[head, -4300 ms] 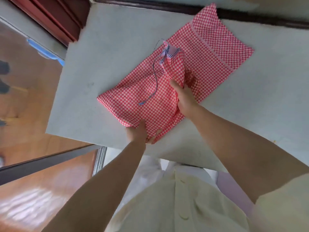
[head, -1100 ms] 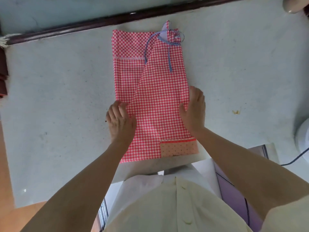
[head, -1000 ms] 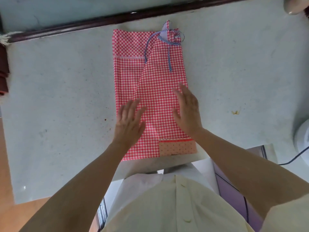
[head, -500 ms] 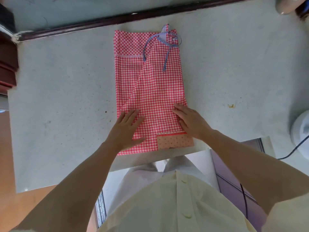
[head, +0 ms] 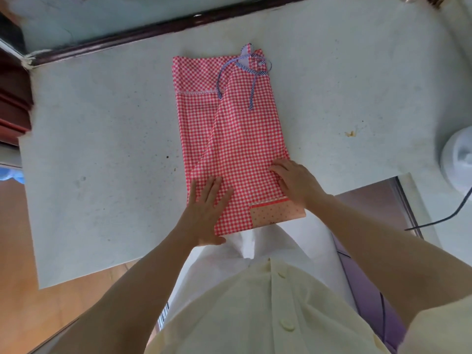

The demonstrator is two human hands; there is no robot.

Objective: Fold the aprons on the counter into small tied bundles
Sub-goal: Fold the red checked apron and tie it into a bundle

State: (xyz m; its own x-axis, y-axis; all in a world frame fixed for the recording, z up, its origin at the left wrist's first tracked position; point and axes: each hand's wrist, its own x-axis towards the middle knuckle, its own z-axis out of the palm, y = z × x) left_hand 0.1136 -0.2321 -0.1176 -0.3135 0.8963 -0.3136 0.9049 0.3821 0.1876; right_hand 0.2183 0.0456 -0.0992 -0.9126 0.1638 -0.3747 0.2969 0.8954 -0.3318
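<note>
A red-and-white checked apron [head: 237, 134] lies folded into a long narrow strip on the pale counter [head: 102, 149], running from its near edge toward the wall. Blue-striped ties [head: 251, 80] lie loose on its far end. A peach dotted patch [head: 277, 212] shows at the near right corner. My left hand [head: 207, 208] rests flat with straight fingers on the near left part of the apron. My right hand [head: 296, 181] lies on the near right edge, fingers spread on the cloth.
A dark wooden strip [head: 153, 29] runs along the wall behind the counter. A white round appliance [head: 457, 159] with a black cable [head: 444, 218] stands at the right. The counter's near edge has a cut-out on the right. Wooden floor [head: 38, 302] lies lower left.
Both hands have slid down the apron toward its near end, staying flat on the cloth. The apron went from a loose bunched fold to a smooth narrow strip.
</note>
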